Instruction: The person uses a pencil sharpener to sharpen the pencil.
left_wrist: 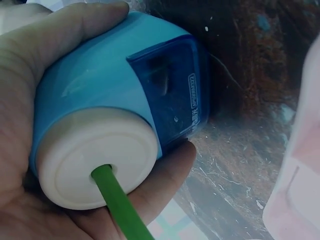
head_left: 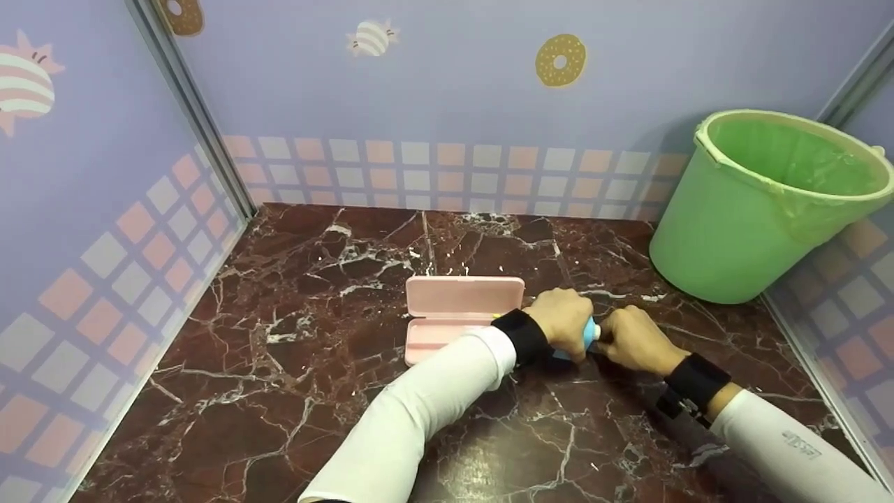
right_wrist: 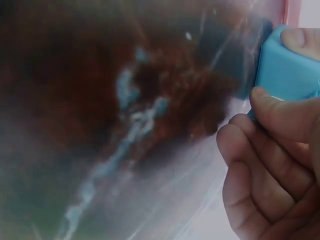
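Observation:
My left hand (head_left: pixel 561 318) grips a blue pencil sharpener (left_wrist: pixel 95 75), its thumb and fingers wrapped around the body. A green pencil (left_wrist: pixel 120 202) stands in the hole of the sharpener's round white face. Dark blue and see-through, the shavings drawer (left_wrist: pixel 172 90) shows on one side. At the sharpener's other end, my right hand (head_left: pixel 637 339) has its thumb and fingers curled in a pinch, right against the sharpener in the right wrist view. The part between those fingers is hidden. An open pink pencil case (head_left: pixel 464 297) lies left of the hands, partly covered by the left arm.
A green bin (head_left: pixel 719 230) with a liner stands at the back right corner. Small white scraps (head_left: pixel 450 271) lie scattered on the dark marbled surface (head_left: pixel 279 405) behind the case. Patterned panels (head_left: pixel 454 91) close off the back and both sides.

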`<action>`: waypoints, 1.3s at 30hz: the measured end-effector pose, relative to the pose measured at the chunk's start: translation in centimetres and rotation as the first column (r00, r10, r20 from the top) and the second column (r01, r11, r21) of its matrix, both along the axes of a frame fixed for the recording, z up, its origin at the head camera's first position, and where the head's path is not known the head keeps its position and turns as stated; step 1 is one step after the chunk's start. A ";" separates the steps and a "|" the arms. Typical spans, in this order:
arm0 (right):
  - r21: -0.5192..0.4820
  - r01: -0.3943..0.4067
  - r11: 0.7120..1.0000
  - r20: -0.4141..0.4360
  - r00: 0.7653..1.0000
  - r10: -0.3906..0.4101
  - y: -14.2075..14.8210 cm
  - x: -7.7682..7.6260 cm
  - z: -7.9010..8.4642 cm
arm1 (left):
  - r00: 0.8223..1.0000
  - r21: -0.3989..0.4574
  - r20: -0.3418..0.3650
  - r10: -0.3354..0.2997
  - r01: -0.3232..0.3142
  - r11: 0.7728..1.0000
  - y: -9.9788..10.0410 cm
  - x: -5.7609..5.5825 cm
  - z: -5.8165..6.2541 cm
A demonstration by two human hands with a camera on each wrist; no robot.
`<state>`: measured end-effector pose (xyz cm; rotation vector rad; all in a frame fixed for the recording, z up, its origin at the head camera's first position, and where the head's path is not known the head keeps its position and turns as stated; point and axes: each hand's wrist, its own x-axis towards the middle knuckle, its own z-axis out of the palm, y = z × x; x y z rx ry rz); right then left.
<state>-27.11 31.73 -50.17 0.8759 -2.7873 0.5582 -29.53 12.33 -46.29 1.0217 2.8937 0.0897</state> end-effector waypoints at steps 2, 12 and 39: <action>0.004 -0.001 1.000 0.004 1.000 0.001 0.0 0.2 -0.1 | 1.000 -0.001 -0.004 0.004 -0.004 1.000 0.0 0.1 0.0; 0.023 -0.069 0.997 -0.086 0.994 0.071 -0.3 1.7 -0.3 | 0.999 0.029 -0.001 0.034 -0.034 0.999 0.0 0.3 0.3; -0.006 -0.156 0.988 -0.093 0.984 0.155 0.0 4.8 4.0 | 0.999 0.038 0.005 0.036 -0.036 0.999 -0.1 0.5 0.2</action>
